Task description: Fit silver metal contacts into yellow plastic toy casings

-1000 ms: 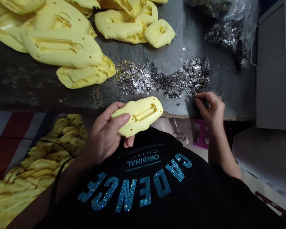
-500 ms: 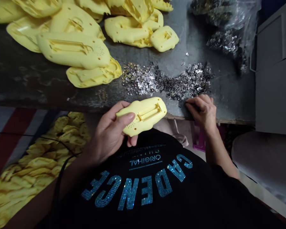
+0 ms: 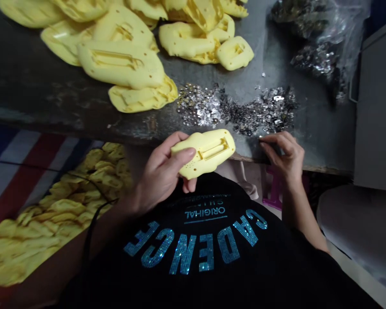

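My left hand [image 3: 167, 171] grips a yellow plastic shell [image 3: 209, 150] by its left end, thumb on top and fingers beneath. The shell has a rectangular battery slot, screw holes and a cluster of tiny holes, and is held just off the table's front edge. Thumb and forefinger of my right hand [image 3: 284, 154] are pinched together low over the table edge, just in front of a heap of small shiny metal contact pieces [image 3: 260, 111]. Whether a piece sits between those fingertips is too small to make out.
Yellow shells [image 3: 122, 64] are piled on the dark metal table [image 3: 67, 103] at the back left. A clear plastic bag [image 3: 321, 56] of metal pieces lies at the back right, near a grey cabinet [image 3: 378, 111]. More yellow shells [image 3: 64, 214] fill the lower left, beside striped sheeting [image 3: 28, 171].
My right hand moved left along the front of the metal pieces, then a little back to the right. My left hand keeps hold of the shell. The whole view has shifted slightly.
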Motion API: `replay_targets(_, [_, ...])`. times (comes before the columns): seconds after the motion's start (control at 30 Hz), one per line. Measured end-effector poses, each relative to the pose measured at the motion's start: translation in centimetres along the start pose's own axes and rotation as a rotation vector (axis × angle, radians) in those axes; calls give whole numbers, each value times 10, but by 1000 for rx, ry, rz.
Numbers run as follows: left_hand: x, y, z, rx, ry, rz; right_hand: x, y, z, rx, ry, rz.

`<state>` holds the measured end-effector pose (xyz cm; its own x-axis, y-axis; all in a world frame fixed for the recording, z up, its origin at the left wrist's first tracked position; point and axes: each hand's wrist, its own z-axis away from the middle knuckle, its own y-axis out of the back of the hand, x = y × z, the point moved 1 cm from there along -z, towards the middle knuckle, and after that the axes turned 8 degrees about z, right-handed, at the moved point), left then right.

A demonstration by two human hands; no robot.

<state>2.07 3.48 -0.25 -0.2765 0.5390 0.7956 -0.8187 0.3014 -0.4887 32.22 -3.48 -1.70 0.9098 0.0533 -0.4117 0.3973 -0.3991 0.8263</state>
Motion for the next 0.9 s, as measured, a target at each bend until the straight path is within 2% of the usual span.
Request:
replay_targets(0.2, [1,-1,7,-26,-61,-36,-57,2,-20,-64,192,-260])
replay_targets(0.3, [2,2,12,-34,-91,-58,-73,-2,-29,-38,257,-279])
replay_targets(0.53, [6,3,19,-71,-117,-67,-80,-7,-35,-3,360,-188])
replay_targets(0.8, [4,5,21,-62,-122,-60,-89,1,-35,-19,464,-1])
replay_targets(0.9, [2,6,20,-101,-130,-58,-90,2,-36,-11,497,31])
